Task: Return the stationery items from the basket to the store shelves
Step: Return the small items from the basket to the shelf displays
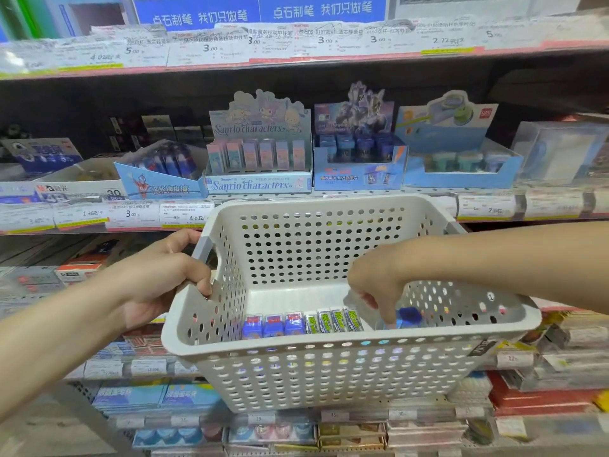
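white perforated plastic basket [329,367]: left hand [155,285] grips its handle; right hand [372,282] seemingly pinches a blue-capped clear item [400,319]; lift straight up.

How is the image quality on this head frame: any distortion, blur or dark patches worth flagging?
Head view: wide-angle bowing bends the shelf edges; price labels are smeared and mostly unreadable; the back of the middle shelf sits in deep shadow; the white basket and left hand are evenly lit and fairly sharp; the right hand and the blue item it pinches look slightly soft.
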A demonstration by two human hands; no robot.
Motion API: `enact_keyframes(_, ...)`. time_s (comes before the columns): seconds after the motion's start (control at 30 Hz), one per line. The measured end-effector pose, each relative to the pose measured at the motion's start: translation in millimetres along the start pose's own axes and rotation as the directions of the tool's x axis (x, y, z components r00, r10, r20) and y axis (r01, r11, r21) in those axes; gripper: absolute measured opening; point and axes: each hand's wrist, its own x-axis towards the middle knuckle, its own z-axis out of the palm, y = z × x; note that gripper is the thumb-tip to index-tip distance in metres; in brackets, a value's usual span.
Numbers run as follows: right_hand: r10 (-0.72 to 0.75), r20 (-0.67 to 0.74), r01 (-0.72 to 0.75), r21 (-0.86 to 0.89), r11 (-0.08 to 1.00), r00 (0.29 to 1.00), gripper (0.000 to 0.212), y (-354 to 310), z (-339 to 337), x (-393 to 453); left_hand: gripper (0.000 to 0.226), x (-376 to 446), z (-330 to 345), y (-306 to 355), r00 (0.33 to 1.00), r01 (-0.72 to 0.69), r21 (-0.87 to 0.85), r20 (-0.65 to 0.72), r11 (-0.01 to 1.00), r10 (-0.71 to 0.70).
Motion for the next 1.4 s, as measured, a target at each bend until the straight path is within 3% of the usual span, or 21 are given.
enact_keyframes(0.17, 0.023, -0.003, -0.023, -0.149, 0.989, 1.0, 0.025, -11.3, 7.8, 6.8, 0.049, 1.2, -1.4, -2.1, 1.0, -0.004, -0.018, -0.021, 1.0, 0.003)
enact_keyframes(0.3, 0.019, -0.028, -0.023, -0.141, 0.99, 0.999, 0.039, -10.7, 11.5, 11.6, 0.062, -1.2, -3.2, -4.5, 0.999, 0.002, -0.004, -0.035, 1.0, -0.002)
enact_keyframes(0.43, -0.014, -0.02, 0.012, -0.11, 0.994, 1.0, 0.034, -9.2, 7.2, 14.3, 0.057, -4.6, -4.1, -3.8, 1.0, -0.002, 0.018, -0.03, 1.0, 0.002)
enact_keyframes(0.67, -0.109, -0.048, 0.119, 0.349, 0.93, 0.993, 0.017, 20.6, -19.4, 4.8, 0.05, -8.5, -4.1, -2.1, 1.0, -0.008, 0.029, -0.022, 1.0, 0.009)
enact_keyframes(0.93, -0.202, -0.196, 0.28, 0.732, 0.622, 0.96, 0.02, 49.0, -32.4, -24.7, 0.059, -9.8, -4.7, 0.3, 0.999, -0.022, 0.03, -0.031, 0.999, 0.023)
enact_keyframes(1.1, -0.069, -0.381, 0.363, 0.791, 0.492, 0.922, 0.006, 59.6, -43.6, -41.0, 0.062, -9.3, -5.5, -0.1, 1.0, -0.013, 0.041, -0.026, 0.999, 0.014)
enact_keyframes(1.3, 0.114, -0.54, 0.42, 0.755, 0.504, 0.834, 0.009, 83.6, -58.1, -48.5, 0.06, -10.4, -1.1, 1.5, 0.999, -0.025, 0.008, -0.025, 1.0, 0.025)
enact_keyframes(1.4, 0.175, -0.568, 0.437, 0.764, 0.474, 0.804, 0.022, 98.9, -67.1, -52.7, 0.059, -10.4, -0.9, 2.0, 0.999, -0.022, 0.021, -0.023, 1.0, 0.022)
